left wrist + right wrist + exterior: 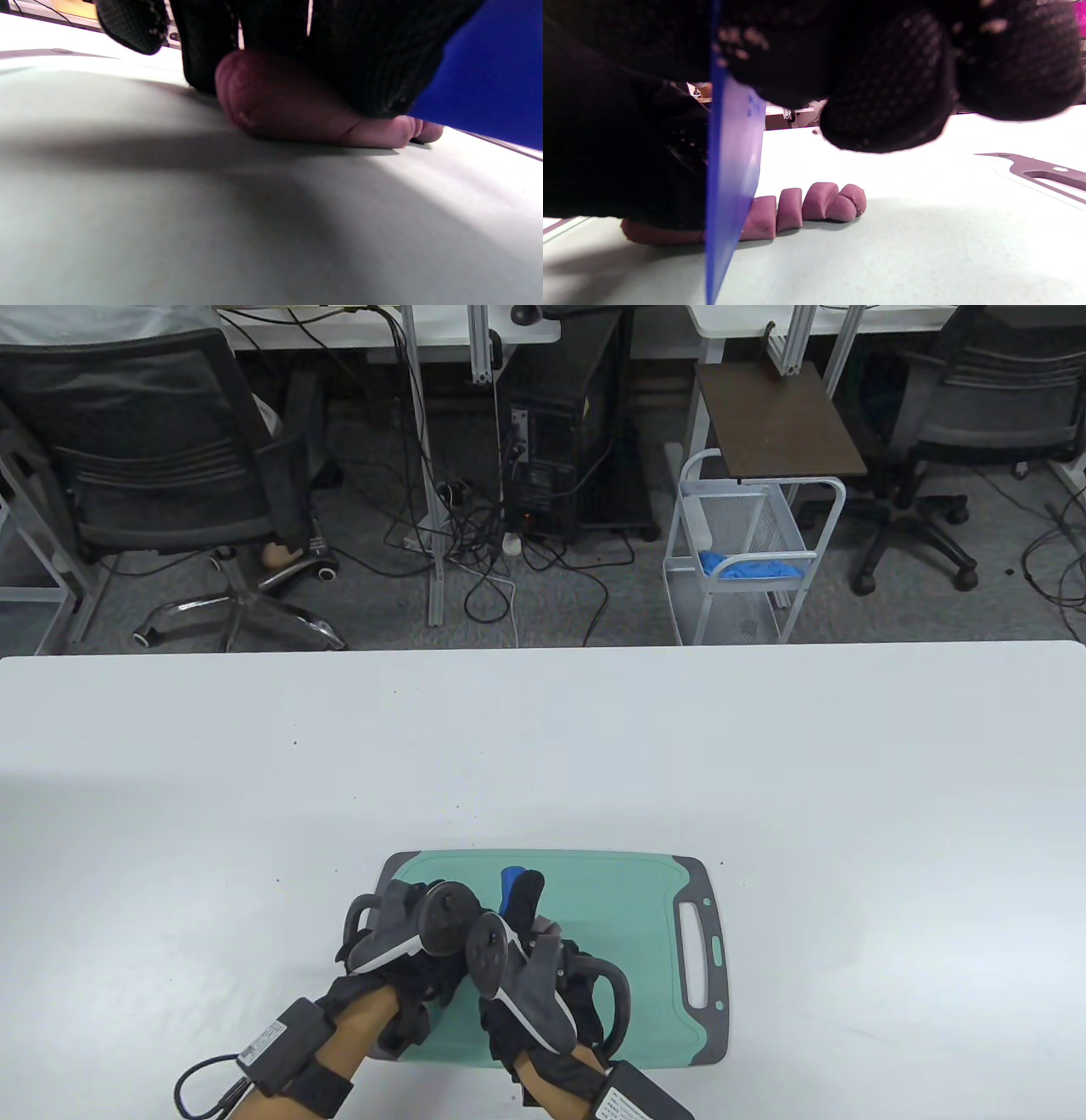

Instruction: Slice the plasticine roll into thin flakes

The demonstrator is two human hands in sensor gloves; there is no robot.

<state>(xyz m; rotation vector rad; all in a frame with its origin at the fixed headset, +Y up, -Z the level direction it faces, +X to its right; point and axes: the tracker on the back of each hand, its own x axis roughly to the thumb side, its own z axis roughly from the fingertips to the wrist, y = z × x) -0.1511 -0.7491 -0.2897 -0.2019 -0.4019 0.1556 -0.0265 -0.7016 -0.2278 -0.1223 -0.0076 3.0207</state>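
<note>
Right hand (543, 959): mine, near edge of the cutting board (653, 899), fingers (886, 84) curled around the blue cutter (729, 178), holding it upright.
Left hand (407, 937): mine, just left of the right, trackers nearly touching; fingers (297, 55) pressing down on the roll's uncut part.
Plasticine roll (288, 106): purple, lying flat on the board under both hands, running left to right.
Blade: edge down in the roll, just beside my left fingers.
Cut pieces (806, 207): four thick chunks right of the blade, leaning against each other, touching.
Board: teal, grey rim, handle slot (697, 954) at right, on the white table (543, 746).
</note>
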